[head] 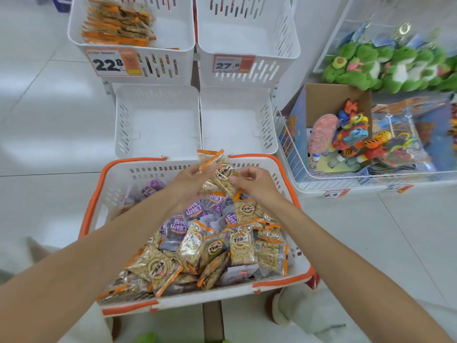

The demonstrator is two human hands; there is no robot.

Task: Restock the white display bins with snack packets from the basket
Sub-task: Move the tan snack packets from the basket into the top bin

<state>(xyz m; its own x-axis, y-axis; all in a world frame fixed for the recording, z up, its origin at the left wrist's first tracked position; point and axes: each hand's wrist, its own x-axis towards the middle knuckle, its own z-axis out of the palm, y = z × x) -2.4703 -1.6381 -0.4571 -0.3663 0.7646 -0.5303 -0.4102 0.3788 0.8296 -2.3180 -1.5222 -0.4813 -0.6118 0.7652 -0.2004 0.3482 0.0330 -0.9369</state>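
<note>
The left hand (190, 180) and right hand (256, 183) grip clear orange-edged snack packets (220, 173). Slotted white plastic bins (232, 127) lie straight ahead, beyond the orange-rimmed basket (93, 201).

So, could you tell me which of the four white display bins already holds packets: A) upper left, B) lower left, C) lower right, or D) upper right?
A: the upper left bin, above the 22.8 price tag, holds a stack of orange-edged packets; the other three show only bare floors.
</note>
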